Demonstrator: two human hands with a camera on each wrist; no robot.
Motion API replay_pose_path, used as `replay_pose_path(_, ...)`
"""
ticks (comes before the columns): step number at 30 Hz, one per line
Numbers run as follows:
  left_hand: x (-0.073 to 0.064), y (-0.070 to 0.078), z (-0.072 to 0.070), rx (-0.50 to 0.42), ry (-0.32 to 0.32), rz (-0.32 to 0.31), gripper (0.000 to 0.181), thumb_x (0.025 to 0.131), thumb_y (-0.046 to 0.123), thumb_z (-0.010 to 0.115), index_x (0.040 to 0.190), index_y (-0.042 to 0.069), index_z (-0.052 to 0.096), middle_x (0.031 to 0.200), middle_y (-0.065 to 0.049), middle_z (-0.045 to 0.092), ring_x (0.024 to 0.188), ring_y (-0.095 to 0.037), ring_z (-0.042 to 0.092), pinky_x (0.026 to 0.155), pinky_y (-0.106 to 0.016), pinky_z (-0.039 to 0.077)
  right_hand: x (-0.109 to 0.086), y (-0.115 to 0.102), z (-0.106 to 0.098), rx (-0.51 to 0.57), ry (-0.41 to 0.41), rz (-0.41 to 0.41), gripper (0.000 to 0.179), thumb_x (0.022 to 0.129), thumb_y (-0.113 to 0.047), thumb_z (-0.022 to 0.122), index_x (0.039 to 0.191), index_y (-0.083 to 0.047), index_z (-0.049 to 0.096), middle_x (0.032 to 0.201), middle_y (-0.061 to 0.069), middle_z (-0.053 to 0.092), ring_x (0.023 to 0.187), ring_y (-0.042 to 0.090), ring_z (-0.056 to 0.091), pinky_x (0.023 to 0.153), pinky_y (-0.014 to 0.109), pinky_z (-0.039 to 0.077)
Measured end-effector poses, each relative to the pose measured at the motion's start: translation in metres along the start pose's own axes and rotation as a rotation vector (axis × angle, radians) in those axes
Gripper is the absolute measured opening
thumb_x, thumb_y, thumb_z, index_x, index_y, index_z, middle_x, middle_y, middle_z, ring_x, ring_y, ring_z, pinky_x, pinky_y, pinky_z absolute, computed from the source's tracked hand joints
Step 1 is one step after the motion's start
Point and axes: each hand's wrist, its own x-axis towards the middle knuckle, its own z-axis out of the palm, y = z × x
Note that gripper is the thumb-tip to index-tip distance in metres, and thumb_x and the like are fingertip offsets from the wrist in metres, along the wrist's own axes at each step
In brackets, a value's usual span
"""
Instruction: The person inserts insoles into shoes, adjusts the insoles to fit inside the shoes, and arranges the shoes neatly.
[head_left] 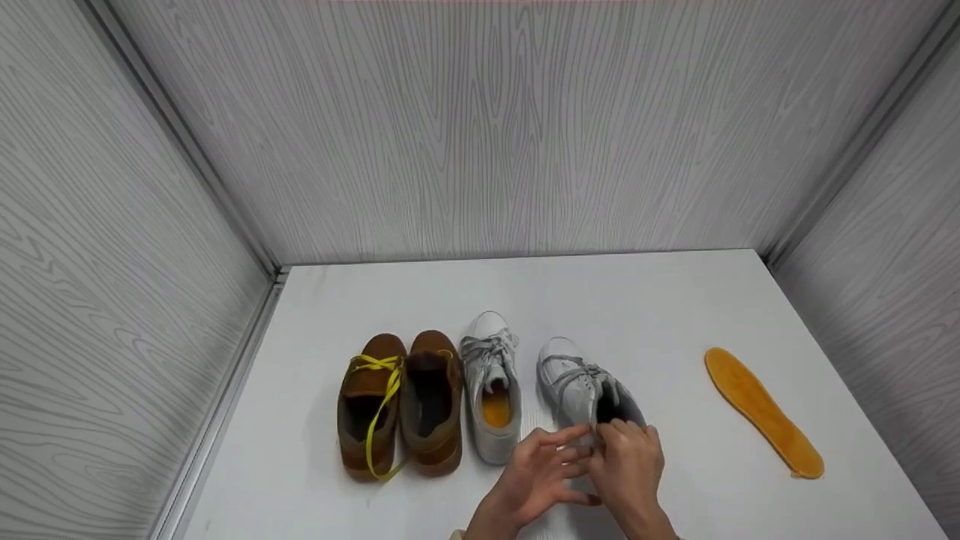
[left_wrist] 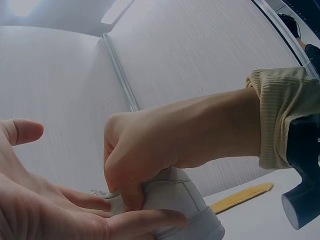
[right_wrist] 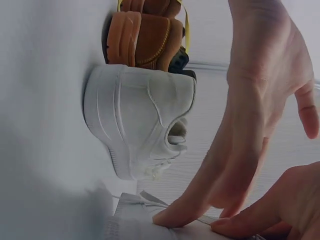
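A white sneaker (head_left: pixel 574 386) with grey laces stands at an angle on the table, its dark opening partly covered by the hands. At its collar is my right hand (head_left: pixel 630 461), fingers curled over the rim and gripping it; how deep the fingertips reach inside is hidden. My left hand (head_left: pixel 536 472) has its fingers spread and fairly straight, and in the right wrist view a fingertip touches the sneaker's side. To the right lies a loose orange insole (head_left: pixel 765 412), apart from both hands.
Left of the hands stands the other white sneaker (head_left: pixel 480 435), an orange insole inside it. Beside that are two brown shoes, one (head_left: pixel 435 450) next to the sneaker and one (head_left: pixel 382 341) with a long yellow lace (head_left: pixel 371 435). Wood-grain panels (head_left: pixel 480 135) enclose the white table (head_left: pixel 637 300).
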Motion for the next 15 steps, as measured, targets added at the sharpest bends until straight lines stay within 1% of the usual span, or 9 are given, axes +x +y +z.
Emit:
replay_pose_path(4, -0.005, -0.003, -0.005, 0.000, 0.016, -0.023, 0.070, 0.098, 0.036, 0.032, 0.155, -0.004, 0.019, 0.149, -0.028, 0.037, 0.134, -0.037, 0.044, 0.096, -0.055, 0.045, -0.009, -0.003, -0.002, -0.010, -0.039, 0.013, 0.023, 0.061, 0.008, 0.075, 0.056, -0.009, 0.060, 0.055, -0.001, 0.049, 0.051, 0.022, 0.048, 0.057, 0.041, 0.036)
replay_pose_path(6, -0.009, -0.003, -0.005, 0.010, 0.034, -0.036, 0.067, 0.098, 0.036, 0.032, 0.152, -0.003, 0.026, 0.146, -0.027, 0.042, 0.131, -0.036, 0.047, 0.094, -0.054, 0.047, -0.014, -0.005, -0.003, -0.009, -0.054, 0.018, 0.025, 0.061, 0.007, 0.075, 0.055, -0.011, 0.059, 0.055, -0.002, 0.048, 0.051, 0.022, 0.048, 0.056, 0.041, 0.036)
replay_pose_path(7, -0.011, -0.003, -0.005, 0.021, 0.052, -0.043, 0.065, 0.098, 0.036, 0.033, 0.150, -0.002, 0.030, 0.143, -0.026, 0.045, 0.128, -0.035, 0.050, 0.093, -0.053, 0.048, -0.016, -0.007, -0.003, -0.007, -0.062, 0.021, 0.027, 0.061, 0.007, 0.075, 0.054, -0.012, 0.057, 0.055, -0.003, 0.047, 0.051, 0.022, 0.047, 0.055, 0.041, 0.036)
replay_pose_path(8, -0.012, -0.003, -0.003, 0.034, 0.076, -0.050, 0.061, 0.098, 0.036, 0.034, 0.147, -0.001, 0.034, 0.140, -0.025, 0.048, 0.125, -0.034, 0.052, 0.091, -0.052, 0.049, -0.018, -0.008, -0.004, -0.002, -0.072, 0.022, 0.028, 0.061, 0.007, 0.075, 0.054, -0.013, 0.056, 0.054, -0.004, 0.046, 0.050, 0.022, 0.047, 0.054, 0.040, 0.036)
replay_pose_path(10, -0.014, -0.003, 0.001, 0.082, 0.144, -0.069, 0.052, 0.096, 0.033, 0.036, 0.138, 0.001, 0.040, 0.133, -0.022, 0.053, 0.117, -0.031, 0.057, 0.086, -0.049, 0.051, -0.022, -0.011, -0.005, 0.010, -0.106, 0.022, 0.031, 0.061, 0.006, 0.075, 0.052, -0.016, 0.054, 0.054, -0.006, 0.043, 0.049, 0.021, 0.045, 0.051, 0.038, 0.035)
replay_pose_path(12, -0.015, -0.004, 0.007, 0.162, 0.226, -0.095, 0.042, 0.094, 0.030, 0.039, 0.128, 0.005, 0.042, 0.126, -0.019, 0.056, 0.109, -0.028, 0.060, 0.081, -0.046, 0.053, -0.025, -0.014, -0.007, 0.025, -0.149, 0.024, 0.033, 0.062, 0.005, 0.075, 0.052, -0.017, 0.052, 0.054, -0.007, 0.041, 0.047, 0.018, 0.043, 0.047, 0.035, 0.034)
replay_pose_path(15, -0.014, -0.006, 0.014, 0.318, 0.333, -0.138, 0.030, 0.092, 0.023, 0.042, 0.117, 0.007, 0.040, 0.118, -0.017, 0.054, 0.102, -0.026, 0.061, 0.073, -0.041, 0.053, -0.030, -0.017, -0.009, 0.037, -0.220, 0.029, 0.035, 0.064, 0.003, 0.073, 0.051, -0.019, 0.049, 0.054, -0.009, 0.038, 0.045, 0.014, 0.040, 0.043, 0.031, 0.032)
